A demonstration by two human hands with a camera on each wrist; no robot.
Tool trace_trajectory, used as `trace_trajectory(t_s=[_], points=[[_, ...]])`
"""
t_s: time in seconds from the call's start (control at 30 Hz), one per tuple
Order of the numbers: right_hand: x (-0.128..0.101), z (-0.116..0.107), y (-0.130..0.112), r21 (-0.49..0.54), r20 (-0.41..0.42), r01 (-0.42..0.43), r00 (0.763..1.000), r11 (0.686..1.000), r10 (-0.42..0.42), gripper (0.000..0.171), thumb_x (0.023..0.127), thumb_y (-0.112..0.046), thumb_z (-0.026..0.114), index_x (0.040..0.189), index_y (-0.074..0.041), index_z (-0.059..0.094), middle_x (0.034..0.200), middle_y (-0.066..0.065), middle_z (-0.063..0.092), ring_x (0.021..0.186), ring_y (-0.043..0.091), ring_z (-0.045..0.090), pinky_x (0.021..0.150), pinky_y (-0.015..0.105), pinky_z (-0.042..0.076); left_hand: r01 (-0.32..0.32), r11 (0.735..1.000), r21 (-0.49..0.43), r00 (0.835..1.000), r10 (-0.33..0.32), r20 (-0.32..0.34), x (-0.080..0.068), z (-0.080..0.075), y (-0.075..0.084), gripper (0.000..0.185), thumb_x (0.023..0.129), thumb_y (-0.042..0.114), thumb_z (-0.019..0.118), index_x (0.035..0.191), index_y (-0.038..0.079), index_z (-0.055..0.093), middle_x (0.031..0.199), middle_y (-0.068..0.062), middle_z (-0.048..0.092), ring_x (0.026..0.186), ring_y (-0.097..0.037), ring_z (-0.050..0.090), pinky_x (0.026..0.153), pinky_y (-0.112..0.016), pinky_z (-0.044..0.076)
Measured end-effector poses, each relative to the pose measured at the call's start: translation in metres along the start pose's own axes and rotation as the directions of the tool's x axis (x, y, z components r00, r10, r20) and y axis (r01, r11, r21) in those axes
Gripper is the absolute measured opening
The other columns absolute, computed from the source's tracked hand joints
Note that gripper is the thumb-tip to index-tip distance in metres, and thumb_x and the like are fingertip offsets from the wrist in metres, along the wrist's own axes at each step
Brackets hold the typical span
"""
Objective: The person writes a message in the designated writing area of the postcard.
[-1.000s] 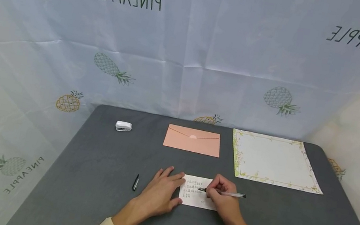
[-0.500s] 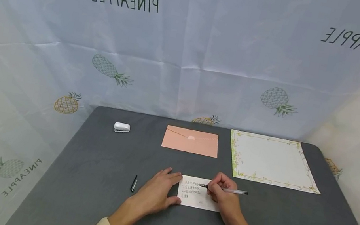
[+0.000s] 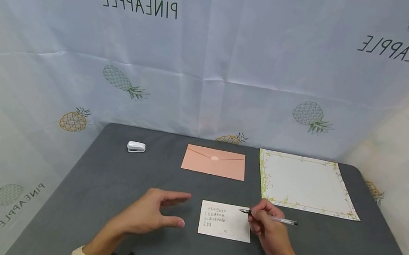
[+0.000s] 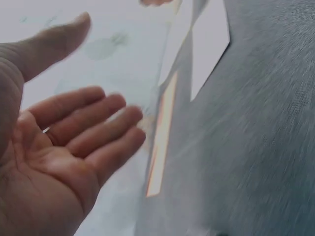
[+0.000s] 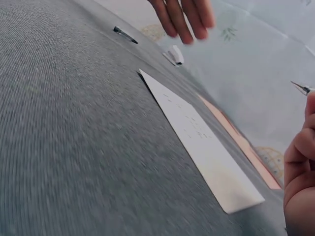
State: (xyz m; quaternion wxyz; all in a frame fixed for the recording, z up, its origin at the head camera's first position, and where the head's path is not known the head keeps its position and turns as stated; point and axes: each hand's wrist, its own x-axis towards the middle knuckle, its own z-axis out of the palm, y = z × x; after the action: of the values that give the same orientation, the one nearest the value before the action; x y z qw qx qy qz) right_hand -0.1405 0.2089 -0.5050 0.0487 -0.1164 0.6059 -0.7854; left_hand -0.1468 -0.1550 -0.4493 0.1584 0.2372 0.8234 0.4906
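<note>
A white card (image 3: 225, 227) with several lines of handwriting lies flat on the dark table. To its left my left hand (image 3: 148, 213) is held apart from it, thumb and fingers spread and nothing between them; its bare palm shows in the left wrist view. My right hand (image 3: 272, 233) pinches a clear-barrelled pen (image 3: 283, 220), whose tip overlaps the card's upper right corner in the head view. In the right wrist view the black pen cap (image 5: 125, 34) lies on the table beyond the card; the left hand hides it in the head view.
A pink envelope (image 3: 213, 165) lies flat behind the card. At the back left sits a white stapler (image 3: 136, 147). A large sheet with a floral border (image 3: 307, 184) covers the back right. Pineapple-print cloth (image 3: 218, 48) hangs behind the table.
My left hand has come off the card and drawn back to the left, uncovering the card's left edge. My right hand has shifted right with the pen, away from the writing.
</note>
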Motion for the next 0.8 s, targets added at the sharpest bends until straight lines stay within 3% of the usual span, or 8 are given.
trace_trajectory(t_s=[0.17, 0.3, 0.4, 0.5, 0.67, 0.8], points=[[-0.005, -0.011, -0.008, 0.032, 0.030, -0.001, 1.000, 0.999, 0.000, 0.030, 0.108, 0.008, 0.045, 0.092, -0.011, 0.061, 0.080, -0.001, 0.069, 0.062, 0.027, 0.031, 0.057, 0.044, 0.021, 0.020, 0.960, -0.279, 0.998, -0.002, 0.065, -0.022, -0.033, -0.006, 0.064, 0.102, 0.015, 0.080, 0.158, -0.003, 0.054, 0.161, -0.031, 0.054, 0.149, -0.040, 0.057, 0.113, -0.043, 0.056], [-0.009, -0.017, -0.010, 0.041, 0.030, -0.014, 0.999, 0.999, 0.012, 0.031, 0.107, 0.009, 0.045, 0.092, -0.012, 0.063, 0.081, -0.001, 0.071, 0.063, 0.027, 0.034, 0.059, 0.045, 0.023, 0.075, 0.926, -0.370, 0.995, -0.047, 0.084, -0.039, -0.057, -0.012, 0.062, 0.106, 0.010, 0.073, 0.161, -0.007, 0.048, 0.163, -0.036, 0.046, 0.147, -0.024, 0.061, 0.107, -0.028, 0.059], [-0.011, -0.018, -0.009, 0.060, 0.040, -0.042, 0.998, 0.997, 0.040, 0.032, 0.108, 0.009, 0.046, 0.093, -0.013, 0.064, 0.083, -0.002, 0.073, 0.064, 0.025, 0.035, 0.061, 0.044, 0.023, 0.120, 0.917, -0.381, 0.992, -0.096, 0.080, -0.052, -0.070, -0.016, 0.062, 0.108, 0.010, 0.069, 0.161, -0.010, 0.044, 0.164, -0.037, 0.045, 0.141, -0.012, 0.065, 0.107, -0.026, 0.059], [-0.012, -0.018, -0.007, 0.086, 0.062, -0.075, 0.996, 0.994, 0.070, 0.032, 0.109, 0.007, 0.047, 0.093, -0.015, 0.064, 0.084, -0.003, 0.074, 0.065, 0.021, 0.036, 0.062, 0.042, 0.023, 0.168, 0.918, -0.358, 0.986, -0.154, 0.067, -0.060, -0.076, -0.021, 0.063, 0.108, 0.015, 0.070, 0.160, -0.012, 0.046, 0.161, -0.036, 0.049, 0.136, -0.009, 0.068, 0.106, -0.024, 0.058], [-0.009, -0.012, -0.001, 0.098, 0.108, -0.097, 0.990, 0.990, 0.086, 0.030, 0.110, 0.005, 0.049, 0.095, -0.016, 0.064, 0.086, -0.005, 0.074, 0.065, 0.017, 0.039, 0.062, 0.041, 0.023, 0.218, 0.930, -0.295, 0.975, -0.218, 0.032, -0.063, -0.072, -0.033, 0.062, 0.107, 0.021, 0.074, 0.153, -0.015, 0.053, 0.152, -0.033, 0.061, 0.133, -0.019, 0.072, 0.101, -0.020, 0.059], [-0.005, -0.004, 0.003, 0.080, 0.116, -0.111, 0.988, 0.991, 0.102, 0.026, 0.110, 0.003, 0.051, 0.096, -0.016, 0.063, 0.086, -0.005, 0.074, 0.066, 0.016, 0.042, 0.062, 0.041, 0.025, 0.240, 0.947, -0.213, 0.967, -0.252, -0.032, -0.061, -0.062, -0.041, 0.062, 0.104, 0.022, 0.077, 0.148, -0.016, 0.057, 0.147, -0.031, 0.066, 0.132, -0.032, 0.072, 0.097, -0.022, 0.061]])
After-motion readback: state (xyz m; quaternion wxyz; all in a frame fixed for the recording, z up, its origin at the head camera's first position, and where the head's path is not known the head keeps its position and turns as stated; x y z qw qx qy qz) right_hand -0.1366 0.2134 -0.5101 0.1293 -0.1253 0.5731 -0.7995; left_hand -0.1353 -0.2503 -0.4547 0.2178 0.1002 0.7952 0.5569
